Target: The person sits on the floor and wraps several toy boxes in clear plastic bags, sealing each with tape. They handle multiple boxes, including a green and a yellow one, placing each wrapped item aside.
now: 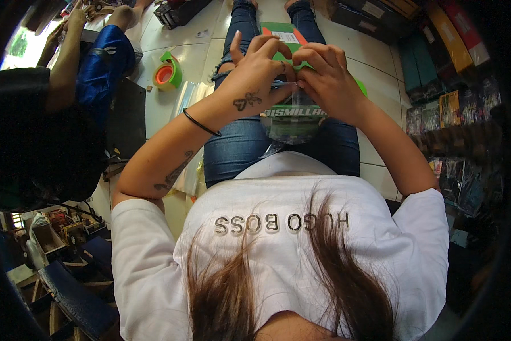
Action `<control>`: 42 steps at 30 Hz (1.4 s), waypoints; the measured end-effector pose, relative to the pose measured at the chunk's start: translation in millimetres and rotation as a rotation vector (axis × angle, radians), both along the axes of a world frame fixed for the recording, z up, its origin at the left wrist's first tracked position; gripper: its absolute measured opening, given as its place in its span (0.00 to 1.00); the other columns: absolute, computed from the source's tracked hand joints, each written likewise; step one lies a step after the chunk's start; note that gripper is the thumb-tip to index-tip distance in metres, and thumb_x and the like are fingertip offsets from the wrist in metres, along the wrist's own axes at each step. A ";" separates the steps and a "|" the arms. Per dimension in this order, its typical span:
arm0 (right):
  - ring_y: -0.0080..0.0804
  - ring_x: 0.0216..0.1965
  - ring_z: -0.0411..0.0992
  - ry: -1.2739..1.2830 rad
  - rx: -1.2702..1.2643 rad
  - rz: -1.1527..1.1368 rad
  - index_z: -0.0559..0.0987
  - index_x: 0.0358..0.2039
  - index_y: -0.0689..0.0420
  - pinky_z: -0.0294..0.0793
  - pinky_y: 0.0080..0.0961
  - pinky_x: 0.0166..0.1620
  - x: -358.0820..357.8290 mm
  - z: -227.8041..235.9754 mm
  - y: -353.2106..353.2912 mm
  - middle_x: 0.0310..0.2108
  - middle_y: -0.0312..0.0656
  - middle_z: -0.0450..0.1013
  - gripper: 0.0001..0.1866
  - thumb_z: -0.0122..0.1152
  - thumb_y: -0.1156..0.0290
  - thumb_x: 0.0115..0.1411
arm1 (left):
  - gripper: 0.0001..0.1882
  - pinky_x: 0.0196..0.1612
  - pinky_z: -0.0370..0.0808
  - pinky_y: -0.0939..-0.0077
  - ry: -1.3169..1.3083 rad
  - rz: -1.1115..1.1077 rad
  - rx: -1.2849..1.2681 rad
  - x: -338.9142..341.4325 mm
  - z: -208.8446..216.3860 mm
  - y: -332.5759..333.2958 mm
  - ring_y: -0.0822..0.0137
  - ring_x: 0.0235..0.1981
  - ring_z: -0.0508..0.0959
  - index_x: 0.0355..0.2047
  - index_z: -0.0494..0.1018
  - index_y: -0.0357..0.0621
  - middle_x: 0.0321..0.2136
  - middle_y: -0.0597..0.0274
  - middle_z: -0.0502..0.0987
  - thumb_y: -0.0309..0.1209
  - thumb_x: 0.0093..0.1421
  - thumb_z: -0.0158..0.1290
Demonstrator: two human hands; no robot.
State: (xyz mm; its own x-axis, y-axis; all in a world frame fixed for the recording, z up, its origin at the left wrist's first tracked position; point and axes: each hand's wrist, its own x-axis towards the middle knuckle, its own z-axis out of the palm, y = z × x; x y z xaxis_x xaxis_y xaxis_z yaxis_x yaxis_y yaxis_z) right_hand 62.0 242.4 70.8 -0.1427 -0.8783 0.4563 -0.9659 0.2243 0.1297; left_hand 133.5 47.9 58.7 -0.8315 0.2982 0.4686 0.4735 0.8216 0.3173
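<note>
A clear plastic bag (pixel 292 129) with a green printed item inside lies over my lap, between my thighs. My left hand (pixel 265 61) is bent over the bag's far edge, its fingers closed and its thumb pressed to the plastic. Close beside it, the fingertips of my right hand (pixel 329 77) pinch that same edge. Just beyond my hands shows a green card (pixel 284 28) with a white label and orange strips, partly hidden by my fingers. What exactly lies between the fingertips is too small to make out.
On the tiled floor to the left stand a green tape dispenser (pixel 165 74) and, beside my leg, clear plastic sleeves (pixel 192 113). Another person in blue shorts (pixel 103 71) sits at the left. Shelves of packaged goods (pixel 451 113) line the right; dark boxes (pixel 363 20) stand at the far right.
</note>
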 end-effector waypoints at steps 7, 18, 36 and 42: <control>0.34 0.57 0.58 -0.171 0.154 -0.015 0.76 0.29 0.57 0.51 0.38 0.59 -16.0 10.9 18.1 0.48 0.38 0.66 0.09 0.57 0.64 0.58 | 0.08 0.58 0.40 0.31 -0.050 0.020 0.062 -4.1 -12.0 -1.2 0.51 0.60 0.56 0.31 0.80 0.52 0.48 0.60 0.67 0.38 0.52 0.59; 0.37 0.54 0.60 -0.458 -0.144 -0.149 0.81 0.29 0.53 0.55 0.35 0.55 -1.3 -8.7 18.6 0.49 0.37 0.67 0.09 0.65 0.61 0.52 | 0.08 0.59 0.37 0.32 -0.047 0.092 0.094 2.8 -16.4 -5.6 0.52 0.61 0.55 0.29 0.80 0.55 0.49 0.62 0.67 0.40 0.49 0.62; 0.39 0.53 0.64 -0.982 -0.290 -0.216 0.80 0.30 0.55 0.61 0.41 0.55 -51.1 -37.2 45.3 0.48 0.39 0.67 0.11 0.64 0.61 0.52 | 0.41 0.65 0.53 0.55 0.381 -0.328 -0.486 7.8 -37.6 -17.9 0.66 0.58 0.66 0.54 0.70 0.50 0.55 0.65 0.69 0.61 0.43 0.53; 0.51 0.56 0.63 -0.753 0.409 -1.202 0.66 0.57 0.51 0.68 0.43 0.53 -152.9 -147.0 108.3 0.55 0.48 0.64 0.35 0.61 0.53 0.50 | 0.39 0.64 0.57 0.58 0.464 -0.250 -0.471 -24.9 -41.6 15.8 0.60 0.55 0.69 0.50 0.71 0.44 0.52 0.58 0.70 0.57 0.43 0.53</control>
State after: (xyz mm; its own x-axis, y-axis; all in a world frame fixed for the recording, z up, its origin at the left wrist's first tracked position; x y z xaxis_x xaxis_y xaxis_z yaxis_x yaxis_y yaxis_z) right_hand -90.9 350.7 -76.2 -0.9479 -0.1098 -0.2991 -0.0973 0.9936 -0.0567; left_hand 108.6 63.7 17.2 -0.4574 0.7125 0.5322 0.6664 0.6708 -0.3255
